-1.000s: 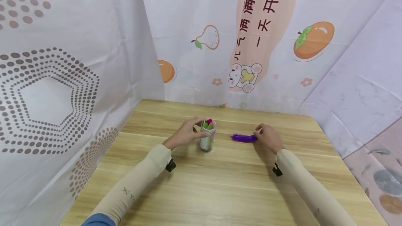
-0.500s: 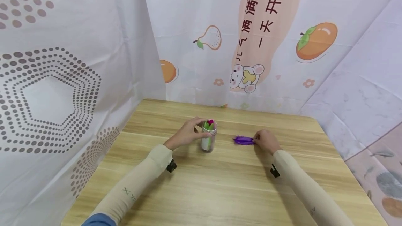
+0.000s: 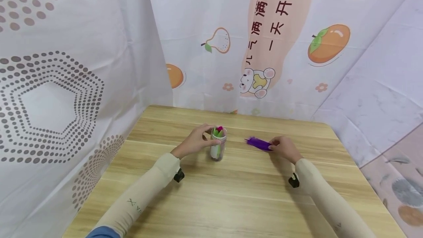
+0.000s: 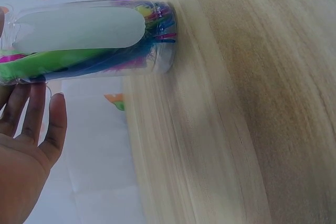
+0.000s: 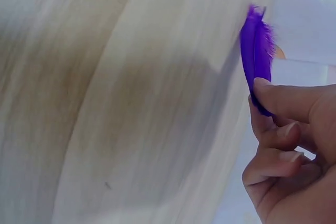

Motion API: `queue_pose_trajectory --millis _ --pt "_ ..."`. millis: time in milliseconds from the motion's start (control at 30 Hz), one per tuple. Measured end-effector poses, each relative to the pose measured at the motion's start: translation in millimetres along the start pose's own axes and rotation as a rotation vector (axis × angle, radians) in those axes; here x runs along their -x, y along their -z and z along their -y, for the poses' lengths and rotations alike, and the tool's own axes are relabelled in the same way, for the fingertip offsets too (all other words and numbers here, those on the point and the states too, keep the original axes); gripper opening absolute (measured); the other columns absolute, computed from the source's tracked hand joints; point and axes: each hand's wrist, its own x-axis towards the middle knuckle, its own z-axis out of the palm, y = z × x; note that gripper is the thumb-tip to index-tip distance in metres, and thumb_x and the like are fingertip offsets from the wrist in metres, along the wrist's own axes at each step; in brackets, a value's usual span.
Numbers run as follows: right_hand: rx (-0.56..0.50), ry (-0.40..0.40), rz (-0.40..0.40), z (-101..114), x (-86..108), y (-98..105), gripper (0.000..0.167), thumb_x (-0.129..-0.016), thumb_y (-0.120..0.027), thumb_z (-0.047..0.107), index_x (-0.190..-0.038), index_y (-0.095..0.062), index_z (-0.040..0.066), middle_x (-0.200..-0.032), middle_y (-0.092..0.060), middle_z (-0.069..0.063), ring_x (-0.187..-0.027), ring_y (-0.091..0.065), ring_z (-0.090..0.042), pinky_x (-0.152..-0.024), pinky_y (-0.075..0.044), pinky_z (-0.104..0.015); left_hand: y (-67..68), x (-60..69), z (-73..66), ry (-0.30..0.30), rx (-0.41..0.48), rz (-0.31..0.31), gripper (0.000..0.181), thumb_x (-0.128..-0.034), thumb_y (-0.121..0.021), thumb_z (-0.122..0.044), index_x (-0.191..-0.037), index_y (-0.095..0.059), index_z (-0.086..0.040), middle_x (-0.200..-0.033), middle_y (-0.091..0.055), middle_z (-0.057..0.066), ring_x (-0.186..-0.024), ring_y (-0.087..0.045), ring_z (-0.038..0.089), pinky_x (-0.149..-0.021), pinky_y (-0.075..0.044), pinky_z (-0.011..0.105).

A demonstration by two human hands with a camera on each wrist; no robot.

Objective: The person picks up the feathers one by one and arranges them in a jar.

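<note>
A clear jar (image 3: 219,150) with a white label stands upright on the table, packed with green, blue and pink feathers (image 4: 89,62). My left hand (image 3: 196,140) holds it near the rim, thumb in front and fingers behind; in the left wrist view the hand (image 4: 29,140) is partly cut off. To the right of the jar, my right hand (image 3: 285,148) pinches one end of a purple feather (image 3: 259,143) between thumb and finger. The right wrist view shows the feather (image 5: 256,51) pointing away from the fingertips, its quill tip at the far end.
The wooden table (image 3: 211,201) reaches back to a printed white curtain (image 3: 198,83). Another patterned curtain (image 3: 129,65) hangs along the left side. A marbled sheet (image 3: 380,102) covers the right side.
My right hand has taken a pinch on the purple feather and turned it, so its far end now points up and left. The left hand and the jar stay in place.
</note>
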Motion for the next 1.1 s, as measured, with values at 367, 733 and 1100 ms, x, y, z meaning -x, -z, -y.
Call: queue_pose_trajectory --millis 367,733,1100 --pt "-0.059 -0.037 -0.077 3 7.8 12 0.019 -0.099 -0.071 0.022 -0.103 -0.074 0.004 -0.094 -0.071 -0.008 -0.082 -0.060 -0.021 -0.071 -0.048 -0.035 -0.2 0.6 -2.2 0.006 -0.009 0.005 0.061 -0.0913 -0.076 -0.049 -0.143 -0.059 -0.021 -0.123 -0.061 -0.006 -0.114 -0.055 0.014 -0.087 -0.055 0.035" --pt "-0.108 -0.016 -0.150 9 13.2 18 0.026 -0.101 -0.070 0.026 -0.111 -0.075 0.003 -0.101 -0.072 -0.011 -0.085 -0.060 -0.023 -0.069 -0.050 -0.035 -0.4 0.0 -1.8 -0.003 -0.009 0.010 0.060 -0.0916 -0.077 -0.048 -0.143 -0.060 -0.022 -0.123 -0.061 -0.004 -0.113 -0.056 0.015 -0.085 -0.055 0.035" --pt "-0.096 0.043 -0.233 17 15.1 27 0.023 -0.100 -0.071 0.024 -0.112 -0.076 0.005 -0.094 -0.073 -0.012 -0.072 -0.057 -0.019 -0.059 -0.047 -0.029 -0.5 0.6 -4.5 0.003 -0.027 0.005 0.059 -0.0924 -0.076 -0.046 -0.144 -0.059 -0.021 -0.123 -0.061 -0.007 -0.114 -0.056 0.014 -0.086 -0.055 0.034"
